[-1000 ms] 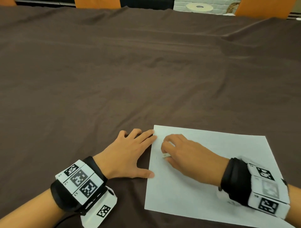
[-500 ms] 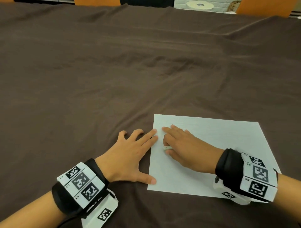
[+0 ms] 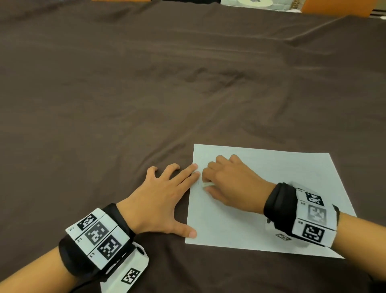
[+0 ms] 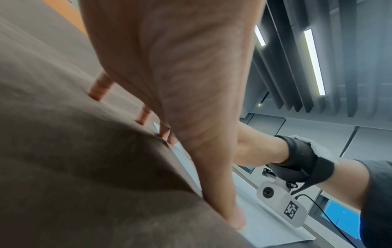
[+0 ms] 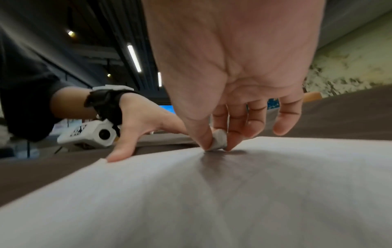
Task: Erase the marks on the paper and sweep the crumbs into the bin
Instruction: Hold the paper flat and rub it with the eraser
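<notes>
A white sheet of paper lies on the brown tablecloth at the lower right. My right hand pinches a small white eraser between thumb and fingers and presses it onto the paper near its left edge; the right wrist view shows the eraser touching the sheet. My left hand lies flat with fingers spread, its fingertips and thumb pressing on the paper's left edge. A faint pencil line shows beside the eraser. No bin or crumbs are in view.
The brown tablecloth covers the whole table, wrinkled in the middle. Orange chair backs and a pale round object sit beyond the far edge.
My right hand with the eraser has rubbed back and forth near the paper's left edge. The left hand has stayed on the edge. The view has shifted slightly.
</notes>
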The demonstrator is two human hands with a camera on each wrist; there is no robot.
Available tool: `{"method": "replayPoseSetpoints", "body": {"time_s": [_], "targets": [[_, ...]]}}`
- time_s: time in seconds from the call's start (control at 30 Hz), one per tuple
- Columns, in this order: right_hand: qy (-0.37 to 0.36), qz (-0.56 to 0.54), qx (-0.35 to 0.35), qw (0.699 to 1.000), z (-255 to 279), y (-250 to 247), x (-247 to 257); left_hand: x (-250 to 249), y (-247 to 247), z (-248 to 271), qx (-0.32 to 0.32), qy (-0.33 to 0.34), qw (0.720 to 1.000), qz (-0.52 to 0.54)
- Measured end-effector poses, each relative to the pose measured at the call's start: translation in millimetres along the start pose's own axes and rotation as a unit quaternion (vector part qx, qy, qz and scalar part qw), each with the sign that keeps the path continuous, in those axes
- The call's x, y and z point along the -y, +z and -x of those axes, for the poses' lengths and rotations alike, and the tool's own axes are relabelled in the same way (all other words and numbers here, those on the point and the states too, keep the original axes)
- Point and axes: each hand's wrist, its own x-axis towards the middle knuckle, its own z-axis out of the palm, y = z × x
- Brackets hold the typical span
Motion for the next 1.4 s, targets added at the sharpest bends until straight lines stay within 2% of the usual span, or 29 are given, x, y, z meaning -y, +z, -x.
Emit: {"method": "replayPoseSetpoints", "body": {"time_s": [0.17, 0.2, 0.33, 0.43, 0.5, 0.7, 0.8, 0.9, 1.07, 1.23, 1.27, 1.4], "targets": [[-0.090, -0.019, 0.054, 0.994, 16, 4, 23, -1, 0, 0, -0.005, 0.000, 1.000, -0.005], [-0.086, -0.021, 0.050, 0.995, 15, 2, 22, 0, 0, -1, -0.008, 0.000, 1.000, -0.006], [0.003, -0.003, 0.007, 1.000, 0, 0, 2, 0, 0, -1, 0.003, -0.002, 1.000, -0.008], [-0.048, -0.015, 0.027, 0.998, 9, 2, 15, -1, -1, -1, -0.021, 0.001, 1.000, -0.014], [-0.087, -0.029, 0.040, 0.995, 16, 1, 24, -1, 0, 0, -0.009, -0.003, 1.000, -0.009], [0.006, -0.029, 0.005, 1.000, -2, 2, -3, 1, 1, -1, -0.009, -0.001, 1.000, -0.003], [-0.025, -0.037, 0.013, 0.999, 5, 6, 8, 0, 0, 0, -0.013, 0.000, 1.000, -0.007], [-0.062, -0.066, 0.023, 0.996, 11, 8, 13, -1, -1, 0, 0.012, -0.008, 1.000, -0.014], [-0.004, -0.037, -0.003, 0.999, 0, 4, -7, 0, -1, 0, 0.002, -0.005, 1.000, 0.012], [-0.106, -0.037, 0.028, 0.993, 17, 9, 16, -3, -2, -1, 0.020, -0.012, 1.000, -0.001], [-0.105, -0.040, 0.029, 0.993, 16, 7, 15, -2, -2, 0, 0.017, -0.012, 1.000, 0.004], [-0.025, -0.015, 0.005, 1.000, 2, 2, -7, -4, -4, 0, 0.024, -0.018, 1.000, 0.008]]}}
